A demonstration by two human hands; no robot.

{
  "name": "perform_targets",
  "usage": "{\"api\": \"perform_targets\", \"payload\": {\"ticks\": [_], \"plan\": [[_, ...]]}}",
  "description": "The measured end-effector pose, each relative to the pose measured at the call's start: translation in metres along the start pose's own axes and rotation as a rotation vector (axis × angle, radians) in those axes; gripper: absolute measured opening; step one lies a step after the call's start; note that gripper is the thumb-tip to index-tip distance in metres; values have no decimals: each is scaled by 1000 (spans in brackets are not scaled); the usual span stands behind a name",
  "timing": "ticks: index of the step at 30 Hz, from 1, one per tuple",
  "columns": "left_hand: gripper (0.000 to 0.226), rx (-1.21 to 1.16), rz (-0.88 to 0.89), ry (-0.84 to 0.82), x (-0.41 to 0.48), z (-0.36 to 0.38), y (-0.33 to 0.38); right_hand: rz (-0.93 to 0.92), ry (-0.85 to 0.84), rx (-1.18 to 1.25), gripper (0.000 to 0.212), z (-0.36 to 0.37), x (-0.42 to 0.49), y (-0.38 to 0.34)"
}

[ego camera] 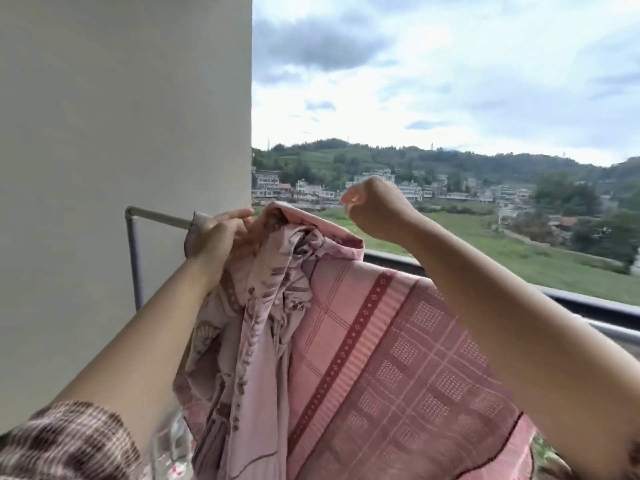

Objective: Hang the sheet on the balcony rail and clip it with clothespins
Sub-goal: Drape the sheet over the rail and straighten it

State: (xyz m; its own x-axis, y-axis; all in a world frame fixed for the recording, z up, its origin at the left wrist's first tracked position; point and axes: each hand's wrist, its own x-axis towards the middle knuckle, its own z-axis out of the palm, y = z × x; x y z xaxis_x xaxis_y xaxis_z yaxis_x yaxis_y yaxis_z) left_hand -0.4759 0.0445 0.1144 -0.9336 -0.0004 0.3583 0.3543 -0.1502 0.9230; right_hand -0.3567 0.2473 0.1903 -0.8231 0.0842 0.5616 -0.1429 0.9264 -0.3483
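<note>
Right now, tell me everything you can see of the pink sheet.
The sheet is pink, woven-looking cloth with checks and a dark red dotted band. Its left part is bunched and shows a brownish leafy print. It drapes over the balcony rail, hanging toward the camera. The left hand has its grip on the bunched top. The right hand hovers above, seemingly not touching. Nothing visibly clips it yet.

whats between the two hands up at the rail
Head view: the bunched top fold of the pink sheet, draped over the rail, lies between the left hand and the right hand.
</note>
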Motion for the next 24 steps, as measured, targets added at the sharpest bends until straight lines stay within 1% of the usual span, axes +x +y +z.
{"api": "perform_targets", "payload": {"ticks": [2, 3, 4, 5, 7, 8, 10, 12, 13, 15, 16, 17, 19, 20, 22, 23, 24], "plan": [[31, 68, -14, 113, 11, -24, -17, 9, -45, 3, 26, 17, 22, -18], [31, 148, -21, 155, 20, -35, -26, 1, -92, -28, 31, 27, 33, -28], [38, 242, -30, 173, 29, -44, -34, -4, -133, -67, 38, 39, 43, -36], [51, 347, -51, 167, 39, -51, -43, -14, -156, -99, 43, 50, 54, -43], [75, 526, -97, 150, 60, -67, -57, -30, -165, -143, 47, 71, 76, -58], [83, 555, -123, 140, 74, -74, -65, -29, -166, -159, 47, 79, 86, -66], [89, 497, -169, 61, 97, -88, -76, 4, -220, -181, 49, 91, 104, -82], [76, 474, -185, -95, 112, -98, -90, 47, -345, -280, 50, 102, 116, -96], [63, 507, -160, -169, 120, -101, -98, 71, -413, -372, 46, 109, 120, -103], [31, 596, -26, -259, 123, -105, -104, 114, -502, -562, 46, 123, 126, -111], [23, 607, 45, -267, 128, -107, -105, 127, -515, -627, 45, 128, 129, -114], [18, 577, 112, -264, 135, -108, -104, 130, -511, -675, 43, 131, 131, -116], [14, 444, 156, -199, 155, -116, -96, 134, -506, -751, 39, 133, 134, -120], [15, 321, 111, -151, 168, -122, -88, 150, -507, -767, 38, 132, 136, -122], [21, -34, -19, -55, 198, -134, -68, 204, -467, -704, 35, 129, 142, -126], [23, -182, -43, -6, 213, -140, -57, 231, -411, -635, 31, 124, 147, -128], [25, -251, -38, 38, 225, -147, -45, 240, -331, -566, 27, 118, 154, -130]]}}
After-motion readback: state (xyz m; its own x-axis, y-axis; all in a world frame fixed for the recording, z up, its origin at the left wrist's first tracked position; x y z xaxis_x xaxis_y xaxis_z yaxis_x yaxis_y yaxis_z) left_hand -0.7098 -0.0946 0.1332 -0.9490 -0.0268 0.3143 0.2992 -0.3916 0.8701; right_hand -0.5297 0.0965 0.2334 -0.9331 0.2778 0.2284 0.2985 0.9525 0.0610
